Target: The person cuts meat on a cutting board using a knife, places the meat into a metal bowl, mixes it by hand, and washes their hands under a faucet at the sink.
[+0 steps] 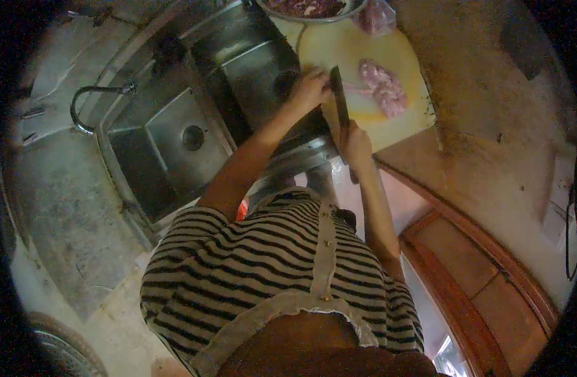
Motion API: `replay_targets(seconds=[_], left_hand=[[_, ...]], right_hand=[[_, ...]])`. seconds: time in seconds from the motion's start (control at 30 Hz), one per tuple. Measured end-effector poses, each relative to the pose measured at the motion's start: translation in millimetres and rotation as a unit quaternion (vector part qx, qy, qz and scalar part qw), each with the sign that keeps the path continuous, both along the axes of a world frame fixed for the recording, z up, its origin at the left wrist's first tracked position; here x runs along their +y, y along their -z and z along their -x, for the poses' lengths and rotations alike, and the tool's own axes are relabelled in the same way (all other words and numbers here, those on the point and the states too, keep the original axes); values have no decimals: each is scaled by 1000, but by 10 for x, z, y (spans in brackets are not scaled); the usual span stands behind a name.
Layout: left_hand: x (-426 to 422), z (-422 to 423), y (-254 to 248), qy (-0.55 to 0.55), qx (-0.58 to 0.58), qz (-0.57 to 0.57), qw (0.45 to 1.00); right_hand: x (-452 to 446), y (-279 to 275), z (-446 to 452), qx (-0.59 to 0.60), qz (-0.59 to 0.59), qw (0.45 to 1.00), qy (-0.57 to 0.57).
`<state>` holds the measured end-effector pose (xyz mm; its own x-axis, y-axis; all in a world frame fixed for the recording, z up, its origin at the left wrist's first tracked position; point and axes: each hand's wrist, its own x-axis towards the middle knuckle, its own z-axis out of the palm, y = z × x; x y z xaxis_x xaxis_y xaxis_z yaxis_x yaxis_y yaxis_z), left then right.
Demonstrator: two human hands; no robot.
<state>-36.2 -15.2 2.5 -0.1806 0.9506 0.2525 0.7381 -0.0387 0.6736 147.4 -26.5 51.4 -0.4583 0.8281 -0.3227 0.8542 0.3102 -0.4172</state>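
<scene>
My right hand (357, 149) is wrapped around the handle of a broad dark knife (339, 94), its blade pointing away from me at the left side of the cutting board. Just left of the blade, my left hand (310, 88) is closed, its fingers pinching the end of a thin pale strip that runs under the knife. That strip joins a heap of pale pink raw meat (384, 89) lying on the yellowish cutting board (329, 47). The blade partly hides the strip and my left fingertips.
A double steel sink (175, 164) with a curved faucet (81, 103) lies to the left. At the far edge stand a bowl (295, 17) of dark red meat and a plastic bag (375, 17). Brown countertop (471, 100) extends right, above wooden cabinet doors (464, 251).
</scene>
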Motion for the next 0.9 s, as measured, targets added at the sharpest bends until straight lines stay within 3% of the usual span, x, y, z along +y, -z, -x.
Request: replay_targets(seconds=[0.1, 0.2, 0.3, 0.37, 0.47, 0.5, 0.53, 0.6, 0.67, 0.77, 0.9], left_hand=[[61, -3, 72, -2, 16, 43, 999], [124, 37, 218, -11, 76, -29, 997], [63, 58, 178, 36, 36, -4, 999], [4, 113, 69, 11, -5, 24, 1000], [36, 165, 105, -72, -90, -30, 993], [89, 152, 86, -71, -90, -27, 993], [193, 113, 42, -32, -68, -5, 997], [307, -14, -1, 7, -47, 17, 999], [366, -141, 16, 32, 101, -89, 990], [352, -184, 45, 79, 20, 0, 997], [355, -183, 31, 101, 77, 42, 991]], right_hand=[[364, 399, 133, 22, -70, 992, -105], [676, 334, 535, 70, 17, 997, -39], [589, 167, 390, 33, 17, 998, -55], [306, 320, 77, 17, 44, 999, -15], [-66, -127, -186, 6, 58, 998, -5], [-114, -195, -281, 67, 46, 997, 16], [-109, -237, -334, 127, 31, 991, 36], [-56, -285, -369, 137, 24, 987, 76], [-7, -212, -402, 147, 16, 982, 118], [65, 26, -405, 68, -38, 993, 86], [192, 134, -310, 79, -2, 995, 64]])
